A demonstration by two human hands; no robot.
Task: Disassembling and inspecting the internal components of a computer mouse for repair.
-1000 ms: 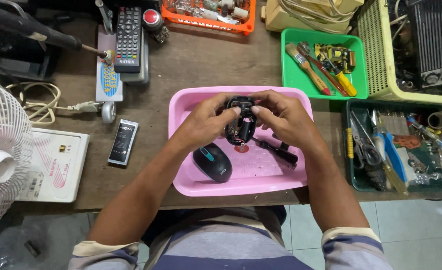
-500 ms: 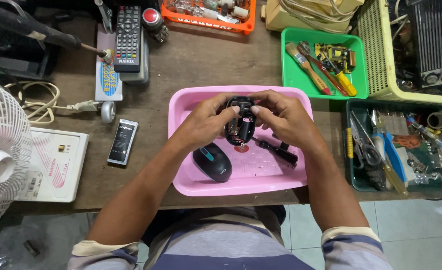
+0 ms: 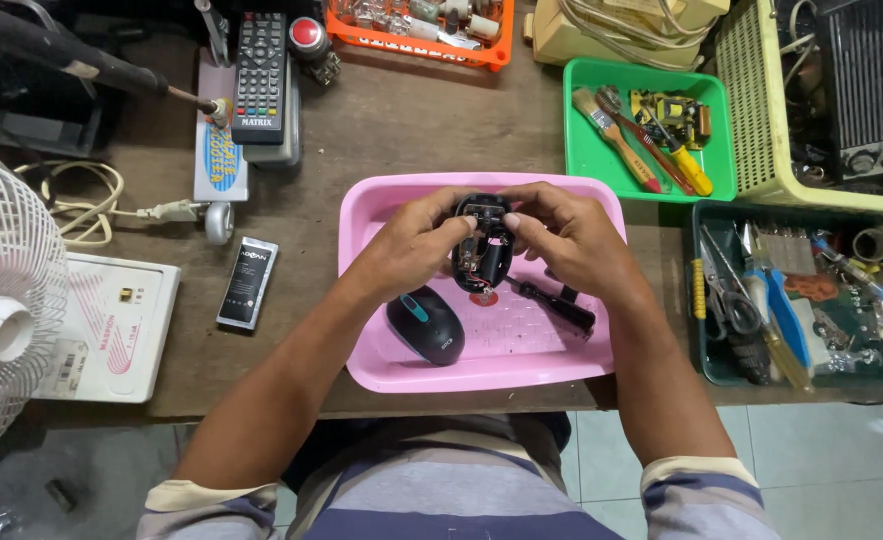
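The wooden workbench point(image 3: 402, 120) is crowded, with a white fan point(image 3: 2, 320) at the left edge and a pink tray point(image 3: 382, 365) set in the middle before the person. Over that tray both hands meet: the left hand point(image 3: 412, 245) and the right hand point(image 3: 572, 235) are each closed narrowly round the opened mouse base point(image 3: 482, 245), held upright between them with its circuit board showing and the fingertips point(image 3: 510, 218) pressing at its top. Compared with a second ago almost nothing has shifted; the grip and the base sit as they did, so the fiddling with the inner parts looks unfinished. The mouse cover point(image 3: 427, 325) lies in the tray at lower left, a dark screwdriver point(image 3: 557, 303) beside it
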